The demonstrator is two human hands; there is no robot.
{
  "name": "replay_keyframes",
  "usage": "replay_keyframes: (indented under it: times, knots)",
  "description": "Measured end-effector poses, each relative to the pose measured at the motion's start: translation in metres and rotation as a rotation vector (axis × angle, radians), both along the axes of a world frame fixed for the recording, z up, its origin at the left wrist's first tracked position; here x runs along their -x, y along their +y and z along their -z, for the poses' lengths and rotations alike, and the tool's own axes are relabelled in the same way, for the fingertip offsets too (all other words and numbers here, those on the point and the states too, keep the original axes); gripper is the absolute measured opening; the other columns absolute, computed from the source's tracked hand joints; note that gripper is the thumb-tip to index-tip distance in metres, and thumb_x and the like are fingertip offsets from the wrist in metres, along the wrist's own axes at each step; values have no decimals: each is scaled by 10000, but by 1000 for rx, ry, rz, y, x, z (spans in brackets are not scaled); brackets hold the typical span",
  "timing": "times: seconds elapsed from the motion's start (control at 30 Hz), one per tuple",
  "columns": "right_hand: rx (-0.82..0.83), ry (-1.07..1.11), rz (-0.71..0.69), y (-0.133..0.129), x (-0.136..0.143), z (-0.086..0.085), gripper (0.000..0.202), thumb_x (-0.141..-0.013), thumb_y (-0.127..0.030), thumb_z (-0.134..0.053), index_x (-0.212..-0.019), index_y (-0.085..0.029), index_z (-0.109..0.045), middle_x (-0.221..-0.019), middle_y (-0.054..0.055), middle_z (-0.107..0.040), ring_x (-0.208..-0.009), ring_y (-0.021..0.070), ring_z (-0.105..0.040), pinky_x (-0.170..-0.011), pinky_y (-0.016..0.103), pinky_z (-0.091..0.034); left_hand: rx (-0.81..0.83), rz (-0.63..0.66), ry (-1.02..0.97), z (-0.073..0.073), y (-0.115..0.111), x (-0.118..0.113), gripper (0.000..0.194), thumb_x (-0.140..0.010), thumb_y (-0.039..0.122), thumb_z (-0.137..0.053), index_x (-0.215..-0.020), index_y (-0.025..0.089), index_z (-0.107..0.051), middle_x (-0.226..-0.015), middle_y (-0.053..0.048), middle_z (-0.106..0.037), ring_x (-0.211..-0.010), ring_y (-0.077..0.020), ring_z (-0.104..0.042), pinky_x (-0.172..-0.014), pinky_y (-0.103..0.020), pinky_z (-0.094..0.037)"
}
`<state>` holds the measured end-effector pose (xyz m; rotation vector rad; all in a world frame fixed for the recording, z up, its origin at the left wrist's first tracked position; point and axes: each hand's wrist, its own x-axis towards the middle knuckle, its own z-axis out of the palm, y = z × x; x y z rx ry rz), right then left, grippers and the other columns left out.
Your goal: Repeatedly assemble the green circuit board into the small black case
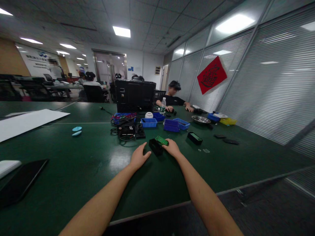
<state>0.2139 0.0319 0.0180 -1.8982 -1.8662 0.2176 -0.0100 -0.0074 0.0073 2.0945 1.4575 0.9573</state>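
Observation:
My right hand (pixel 171 147) grips a green circuit board (pixel 161 141) by its right end, thumb and fingers closed on it. The board is held slantwise just above and behind a black open housing (pixel 155 147), which lies on the green table. To the left of the housing is my left hand (pixel 139 156), its thumb and fingers apart with nothing between them. Its fingertips are close to the housing's left side; they look apart from it. A second black housing (pixel 195 138), with a green panel on top, rests to the right of my right hand.
Behind my hands are a tangle of cables with a black box (pixel 126 130), blue bins (pixel 148 122), a ball (pixel 149 115), a bottle (pixel 162 105) and a monitor (pixel 135 95). A metal bowl (pixel 201 120) stands farther right. Across the table sits a person (pixel 173 98), hands on the table.

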Motion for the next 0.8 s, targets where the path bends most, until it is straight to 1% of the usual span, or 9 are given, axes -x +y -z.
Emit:
replay_keyframes:
  times: [0.1,0.2,0.27,0.33,0.43,0.5,0.6,0.7,0.8]
  knots:
    - [-47,103,-102,1,-1,1,415,-652,-227,-635,-1058,-179,-565,-1049,72,-573,-979,201,-515,-836,296,-378,-7,-7,-18,1,1,-1,630,-734,371,-561,-1293,172,-351,-1275,-88,-481,-1163,-213,-447,-964,-321,-352]
    - [-43,189,-235,-1,2,-1,439,-635,-171,-639,-1068,-172,-563,-1040,57,-577,-951,183,-522,-841,295,-382,-34,-33,-24,3,3,-2,715,-689,358,-607,-1308,147,-317,-1304,-107,-444,-1195,-218,-412,-984,-324,-335]
    - [-15,207,-309,-4,5,-4,440,-629,-174,-649,-1061,-155,-569,-1015,59,-582,-917,177,-527,-823,290,-391,-65,-49,-9,4,5,-1,758,-663,357,-629,-1314,140,-304,-1334,-108,-403,-1225,-217,-371,-1014,-323,-298]
    - [12,191,-341,-8,8,-8,441,-636,-224,-658,-1061,-138,-575,-991,71,-578,-875,176,-528,-792,293,-402,-82,-50,16,4,7,0,789,-647,364,-641,-1319,137,-295,-1360,-106,-366,-1251,-217,-331,-1039,-322,-260]
    - [17,156,-339,-11,10,-13,474,-659,-301,-649,-1090,-121,-569,-979,89,-564,-832,170,-526,-761,294,-411,-66,-12,52,3,10,5,821,-635,376,-650,-1331,147,-280,-1367,-103,-354,-1247,-223,-333,-1031,-320,-266]
    - [-3,127,-331,-12,10,-14,464,-664,-305,-645,-1083,-116,-579,-960,91,-561,-826,169,-523,-765,292,-408,-42,13,79,2,10,8,830,-631,383,-654,-1339,174,-273,-1318,-94,-419,-1189,-233,-401,-987,-328,-317]
    - [-22,90,-310,-11,9,-13,412,-658,-278,-647,-1036,-119,-611,-907,80,-558,-800,165,-520,-762,291,-405,-21,13,125,0,9,10,822,-624,385,-659,-1336,209,-286,-1157,-73,-539,-1059,-235,-495,-903,-330,-377]
    - [-61,110,-266,-8,7,-12,389,-638,-247,-656,-1008,-130,-624,-877,66,-535,-762,155,-511,-735,287,-409,-27,35,178,-2,7,10,711,-630,369,-652,-1277,234,-387,-1023,-48,-578,-982,-219,-525,-859,-316,-390]
    - [-176,206,-195,-6,4,-14,368,-627,-234,-653,-986,-155,-631,-848,40,-511,-707,137,-493,-709,286,-411,-29,65,187,-4,4,10,590,-635,363,-647,-1190,251,-482,-996,-34,-578,-971,-208,-531,-853,-306,-391]
